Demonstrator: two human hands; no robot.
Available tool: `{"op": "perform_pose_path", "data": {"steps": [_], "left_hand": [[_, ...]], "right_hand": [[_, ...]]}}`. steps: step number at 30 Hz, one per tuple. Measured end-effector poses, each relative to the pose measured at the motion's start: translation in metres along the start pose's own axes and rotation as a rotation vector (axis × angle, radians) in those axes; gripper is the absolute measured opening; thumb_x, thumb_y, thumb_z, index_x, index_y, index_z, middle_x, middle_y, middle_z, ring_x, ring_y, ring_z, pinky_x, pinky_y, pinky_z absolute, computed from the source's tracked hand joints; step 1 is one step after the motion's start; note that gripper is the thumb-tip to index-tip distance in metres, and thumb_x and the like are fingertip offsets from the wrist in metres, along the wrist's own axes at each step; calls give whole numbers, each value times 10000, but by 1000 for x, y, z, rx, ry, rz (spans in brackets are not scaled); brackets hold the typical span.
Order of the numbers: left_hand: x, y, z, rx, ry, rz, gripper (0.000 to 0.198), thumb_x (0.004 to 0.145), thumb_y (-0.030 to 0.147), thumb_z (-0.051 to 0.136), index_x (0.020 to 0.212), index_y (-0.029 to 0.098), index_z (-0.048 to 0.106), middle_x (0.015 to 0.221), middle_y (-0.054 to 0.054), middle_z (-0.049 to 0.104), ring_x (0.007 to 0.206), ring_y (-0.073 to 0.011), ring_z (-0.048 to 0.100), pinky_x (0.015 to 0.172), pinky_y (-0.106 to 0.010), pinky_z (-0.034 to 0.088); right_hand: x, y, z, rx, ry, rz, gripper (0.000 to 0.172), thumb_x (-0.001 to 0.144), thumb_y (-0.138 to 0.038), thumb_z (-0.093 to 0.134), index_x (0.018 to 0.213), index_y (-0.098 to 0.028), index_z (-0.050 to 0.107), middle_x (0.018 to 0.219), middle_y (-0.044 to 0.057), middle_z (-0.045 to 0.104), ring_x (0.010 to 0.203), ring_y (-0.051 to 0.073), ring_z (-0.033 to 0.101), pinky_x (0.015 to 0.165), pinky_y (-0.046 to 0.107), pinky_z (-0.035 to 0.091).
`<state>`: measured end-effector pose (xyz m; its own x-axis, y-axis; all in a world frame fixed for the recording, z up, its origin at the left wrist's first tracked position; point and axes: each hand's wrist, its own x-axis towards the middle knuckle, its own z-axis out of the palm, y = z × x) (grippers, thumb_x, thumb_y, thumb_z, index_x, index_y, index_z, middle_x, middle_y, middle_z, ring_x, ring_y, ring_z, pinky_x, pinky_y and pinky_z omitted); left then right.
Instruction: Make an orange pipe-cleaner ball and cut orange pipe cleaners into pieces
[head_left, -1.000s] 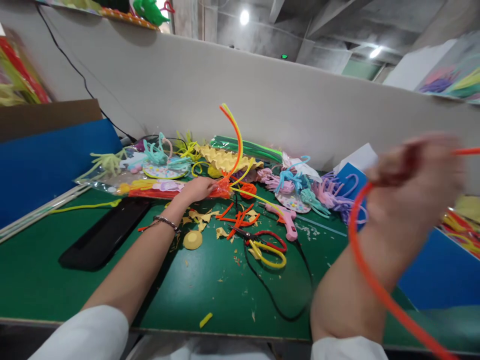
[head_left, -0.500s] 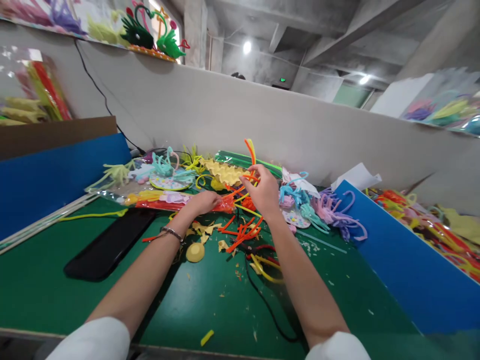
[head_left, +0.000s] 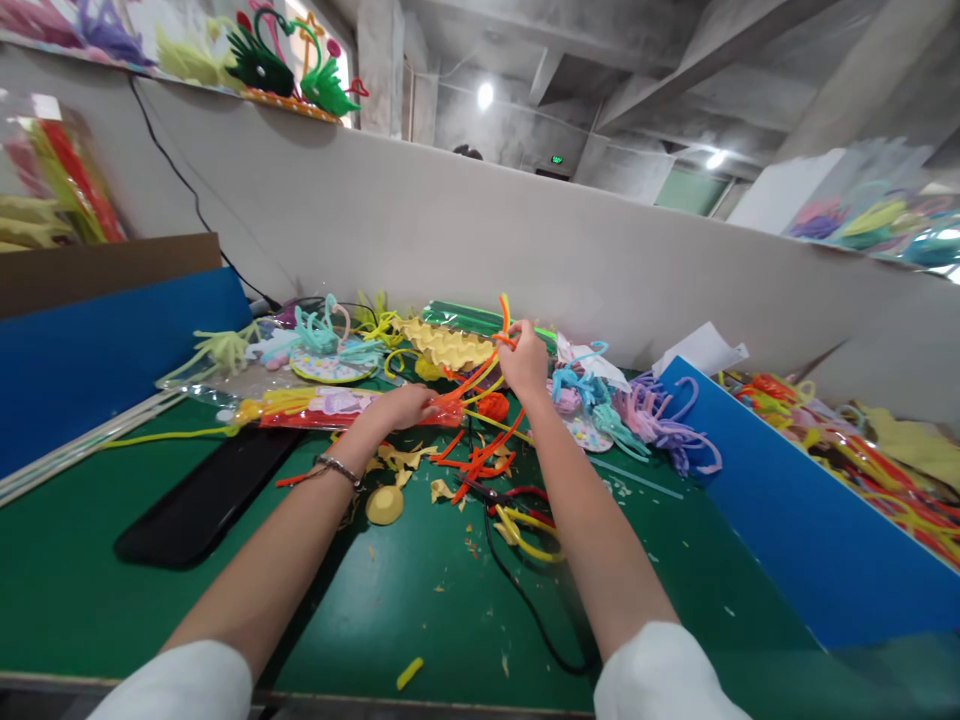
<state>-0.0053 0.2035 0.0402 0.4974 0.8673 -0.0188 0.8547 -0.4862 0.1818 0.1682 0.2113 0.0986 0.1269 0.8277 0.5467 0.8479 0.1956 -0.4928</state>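
Note:
My right hand (head_left: 523, 362) is pinched around orange and yellow pipe cleaners (head_left: 505, 312), whose ends stick up above the fingers while other lengths run down to the left. My left hand (head_left: 409, 405) grips the right end of a clear plastic bag (head_left: 300, 408) with red, yellow and pale purple contents; its fingertips are partly hidden. Below the hands lie loose orange pipe cleaner pieces (head_left: 487, 462), scissors (head_left: 499, 497) with red handles, a yellow pipe cleaner loop (head_left: 529, 545) and a round yellow foam disc (head_left: 385, 505).
A black phone-like slab (head_left: 206, 500) lies left on the green table (head_left: 420, 610). Finished pipe-cleaner shapes (head_left: 319, 335) sit behind it, purple ones (head_left: 667, 415) at right. Blue panels (head_left: 772, 520) flank both sides, and a pale partition (head_left: 487, 230) rises behind. A black cord (head_left: 517, 590) crosses the front.
My right hand has come slightly lower, its fingers drawn closer together around the pipe cleaners. My left hand stays at the bag's end. The view has shifted a little.

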Motion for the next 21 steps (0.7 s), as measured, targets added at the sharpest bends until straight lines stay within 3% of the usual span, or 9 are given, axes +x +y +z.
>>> {"op": "perform_pose_path", "data": {"steps": [5,9,13,21], "left_hand": [[-1,1,1,-14,6,-2,236,849,289,456,1010,136,538,1011,-66,574,905,-169,558,803,-383,460],[-2,1,1,-29,6,16,242,849,290,457,1027,144,532,1035,-67,564,924,-173,551,804,-383,461],[-4,1,1,-32,1,4,262,840,300,471,1045,145,523,1055,-67,551,916,-180,551,785,-379,470],[-3,2,1,-41,-21,-21,267,842,297,469,1066,158,511,1078,-73,540,925,-177,547,790,-379,469]], "right_hand": [[9,3,8,-56,-80,91,374,729,-417,516,984,-160,425,961,131,563,845,244,557,661,324,402],[15,12,20,-73,-229,153,347,690,-346,612,942,-132,506,909,125,598,857,244,566,697,333,427],[19,22,30,-49,-328,236,282,807,-316,519,1034,-148,524,1039,75,558,906,176,550,766,356,458],[22,32,40,136,-402,386,311,834,-312,482,1099,-149,495,1096,65,529,928,180,544,769,379,470]]}}
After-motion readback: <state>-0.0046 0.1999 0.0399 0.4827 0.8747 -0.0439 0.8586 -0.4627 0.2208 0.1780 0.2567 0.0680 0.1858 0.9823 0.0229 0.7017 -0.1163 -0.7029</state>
